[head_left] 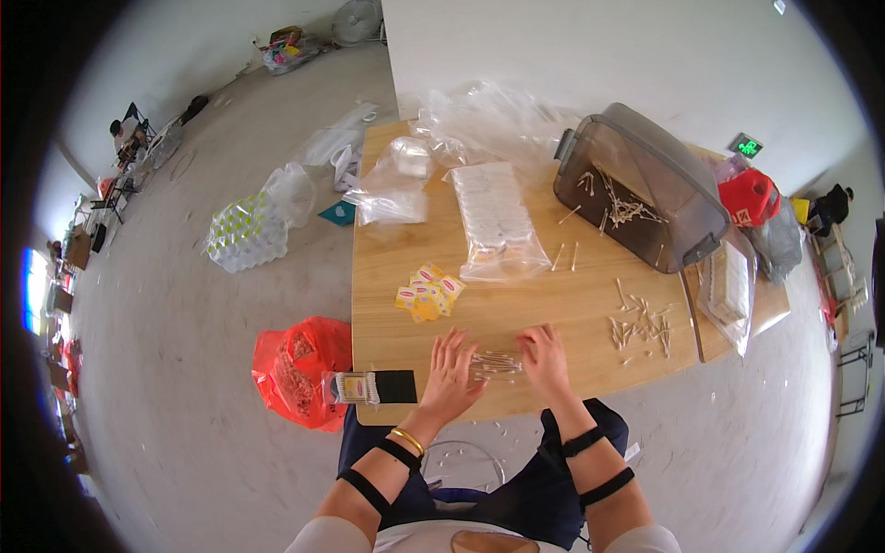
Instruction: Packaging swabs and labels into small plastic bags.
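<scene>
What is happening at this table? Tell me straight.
A seated person has both hands flat on the wooden table, the left hand and right hand on either side of a small bunch of cotton swabs. More loose swabs lie scattered to the right. A tipped grey plastic bin holds others. Yellow packets and a clear bag of round containers sit further back.

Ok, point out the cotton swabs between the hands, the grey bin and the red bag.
cotton swabs [496, 363], head view, middle of the small bunch on the table.
grey bin [645, 189], head view, its clear side wall.
red bag [295, 364], head view, its bulging front.
</scene>
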`<state>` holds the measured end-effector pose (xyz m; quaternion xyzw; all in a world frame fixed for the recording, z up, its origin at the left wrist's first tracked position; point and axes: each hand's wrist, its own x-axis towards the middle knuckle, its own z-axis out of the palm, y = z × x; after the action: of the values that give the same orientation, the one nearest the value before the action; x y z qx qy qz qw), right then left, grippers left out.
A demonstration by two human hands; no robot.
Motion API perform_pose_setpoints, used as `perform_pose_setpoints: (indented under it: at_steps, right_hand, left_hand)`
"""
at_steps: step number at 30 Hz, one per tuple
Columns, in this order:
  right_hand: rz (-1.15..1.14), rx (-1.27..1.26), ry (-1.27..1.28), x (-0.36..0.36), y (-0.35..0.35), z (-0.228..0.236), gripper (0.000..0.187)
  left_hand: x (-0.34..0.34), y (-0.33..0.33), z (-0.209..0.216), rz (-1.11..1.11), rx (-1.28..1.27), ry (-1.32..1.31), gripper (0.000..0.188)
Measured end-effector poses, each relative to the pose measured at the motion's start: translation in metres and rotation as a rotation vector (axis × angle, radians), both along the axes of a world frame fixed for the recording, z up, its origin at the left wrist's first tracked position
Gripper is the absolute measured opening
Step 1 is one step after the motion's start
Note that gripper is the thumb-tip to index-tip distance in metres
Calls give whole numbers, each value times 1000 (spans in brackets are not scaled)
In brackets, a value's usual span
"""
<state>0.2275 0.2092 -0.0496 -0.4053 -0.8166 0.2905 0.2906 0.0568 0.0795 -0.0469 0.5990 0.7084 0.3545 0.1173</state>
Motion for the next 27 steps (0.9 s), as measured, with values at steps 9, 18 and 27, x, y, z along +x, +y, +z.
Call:
perform_pose_setpoints:
  at_steps: [9,18,27]
  right_hand:
    - [-64,-36,114,16,-40,0,35]
    - [-8,-70,221,-26,-47,-12,39]
    - [-258,5,119,36,-37,-5,36]
  left_hand:
    - [3,17,-14,-227,-93,85,72]
    - [12,12,-22,-234,-105,132,74]
    - [17,21,-5,-185,-279,528,92]
